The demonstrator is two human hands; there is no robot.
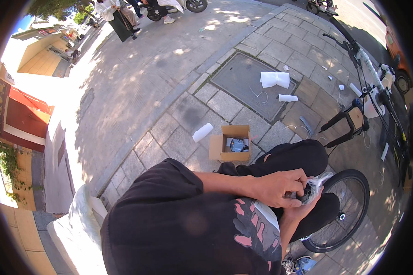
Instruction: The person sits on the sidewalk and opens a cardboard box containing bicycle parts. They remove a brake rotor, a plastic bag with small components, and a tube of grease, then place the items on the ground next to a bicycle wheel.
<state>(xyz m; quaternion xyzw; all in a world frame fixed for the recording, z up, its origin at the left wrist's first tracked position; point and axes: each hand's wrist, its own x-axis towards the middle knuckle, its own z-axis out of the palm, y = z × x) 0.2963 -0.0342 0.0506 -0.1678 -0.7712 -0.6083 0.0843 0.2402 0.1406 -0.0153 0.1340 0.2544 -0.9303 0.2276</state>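
Observation:
My left hand (290,190) pinches a small dark part (301,195) at the mouth of a clear plastic bag (316,187), its back facing up. From below, my right hand (306,208) holds the bag, its fingers partly hidden behind the plastic. What the dark part is, I cannot tell. Both hands are over my lap, beside my bent knees. A bicycle wheel with a black tyre (367,206) lies just past the knees. An open cardboard box (235,157) stands on the paving, with a grey and black metal part (239,145) inside.
A bicycle frame (368,63) with fork (342,127) stands at the right. White foam wrap (274,79), foam pieces (203,132) and cut ties lie about on the paving and a metal cover (241,74). People (120,20) stand near a scooter (196,4). A plastic-covered white object (72,230) is behind me.

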